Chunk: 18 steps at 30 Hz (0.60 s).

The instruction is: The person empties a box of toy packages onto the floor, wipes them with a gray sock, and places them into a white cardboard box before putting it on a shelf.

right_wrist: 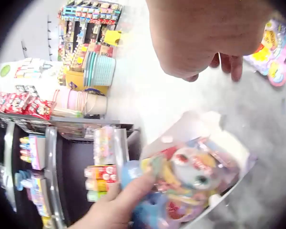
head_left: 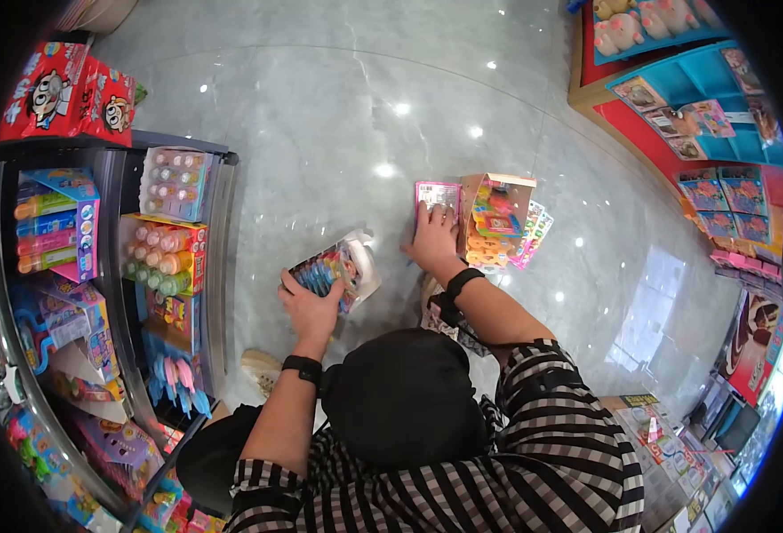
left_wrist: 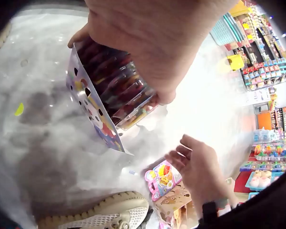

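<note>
My left hand (head_left: pixel 310 306) grips a white-edged display box (head_left: pixel 367 266) filled with colourful packets, its thumb and fingers spread across the near end. In the left wrist view, a cartoon-printed side panel of this box (left_wrist: pixel 93 107) stands up beside a row of clear-wrapped packs. My right hand (head_left: pixel 431 238) is over the floor with fingers loosely bent and nothing in them. Close by its fingertips lies a pink packet (head_left: pixel 436 194), seen again as a pink card pack (left_wrist: pixel 162 179) in the left wrist view. Right of that hand stands an open cardboard box (head_left: pixel 498 222) with colourful goods inside.
Flat colourful packs (head_left: pixel 534 235) stick out behind the cardboard box. A dark shelf rack (head_left: pixel 218 266) with sweets runs along the left, red snack bags (head_left: pixel 71 93) at its end. Toy displays (head_left: pixel 703 98) line the right. A shoe (head_left: pixel 260 371) rests on the grey floor (head_left: pixel 338 115).
</note>
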{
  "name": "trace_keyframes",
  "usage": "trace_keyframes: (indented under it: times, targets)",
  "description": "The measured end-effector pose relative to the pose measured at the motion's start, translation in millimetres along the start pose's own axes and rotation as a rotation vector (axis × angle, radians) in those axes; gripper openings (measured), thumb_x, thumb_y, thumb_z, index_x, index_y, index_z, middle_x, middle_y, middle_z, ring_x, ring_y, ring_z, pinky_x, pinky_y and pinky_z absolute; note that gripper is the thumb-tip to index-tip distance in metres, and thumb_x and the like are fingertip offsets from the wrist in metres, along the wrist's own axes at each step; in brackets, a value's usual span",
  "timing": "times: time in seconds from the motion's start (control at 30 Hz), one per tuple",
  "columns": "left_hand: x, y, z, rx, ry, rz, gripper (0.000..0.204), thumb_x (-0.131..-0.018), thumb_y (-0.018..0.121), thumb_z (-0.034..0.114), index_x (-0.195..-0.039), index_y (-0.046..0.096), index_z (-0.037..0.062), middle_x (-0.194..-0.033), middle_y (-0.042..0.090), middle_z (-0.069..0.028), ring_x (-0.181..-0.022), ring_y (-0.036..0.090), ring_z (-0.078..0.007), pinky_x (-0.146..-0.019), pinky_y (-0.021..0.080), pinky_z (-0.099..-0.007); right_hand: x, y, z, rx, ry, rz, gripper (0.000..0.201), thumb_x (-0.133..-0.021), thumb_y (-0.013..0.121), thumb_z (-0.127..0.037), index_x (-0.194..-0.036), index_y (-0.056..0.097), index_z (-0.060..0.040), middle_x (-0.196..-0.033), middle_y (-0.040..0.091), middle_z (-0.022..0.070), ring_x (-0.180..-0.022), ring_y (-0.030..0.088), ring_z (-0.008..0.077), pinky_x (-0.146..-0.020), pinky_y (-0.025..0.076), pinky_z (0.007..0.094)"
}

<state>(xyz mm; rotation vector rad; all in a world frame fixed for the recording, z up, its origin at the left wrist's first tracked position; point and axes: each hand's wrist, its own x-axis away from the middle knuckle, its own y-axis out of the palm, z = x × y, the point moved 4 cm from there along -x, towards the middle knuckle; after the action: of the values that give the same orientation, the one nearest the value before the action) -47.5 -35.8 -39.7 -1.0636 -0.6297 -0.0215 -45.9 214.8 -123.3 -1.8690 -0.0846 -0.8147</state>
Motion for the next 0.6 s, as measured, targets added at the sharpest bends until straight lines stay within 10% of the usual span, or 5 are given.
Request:
trace_keyframes:
  times: [0.33,0.6]
  targets:
    - [0.1,-2.6,-2.8,-0.005,0.052,-0.011,0.108,-0.068,0.078,0.044,-0.145,0.016,0.0012,-0.139,0.028,-0.0322,-0.124,0.039,-0.0469,-0.101,0.038,-0.0482,-6.4,23.8,8.8,0.477,-0.252,-0.011,0.069,-0.087,0.050,-0.018,-0.147,0.021,0.0010,-0.142,0.032,0.0289,-0.133,0.029,0.0487,-0.099,0.037,0.0589]
    - [0.4,-5.7,-1.3,-0.026,0.049,-0.019,0.107,-0.069,0.077,0.046,-0.145,0.017,0.0008,-0.136,0.031,-0.0321,-0.122,0.041,-0.0472,-0.100,0.040,-0.0479,-6.5,-9.7,-6.0,0.246,-0.455,0.313,0.044,-0.084,0.051,-0.015,-0.123,0.052,0.0057,-0.110,0.058,0.0219,-0.104,0.055,0.0381,-0.085,0.049,0.0488]
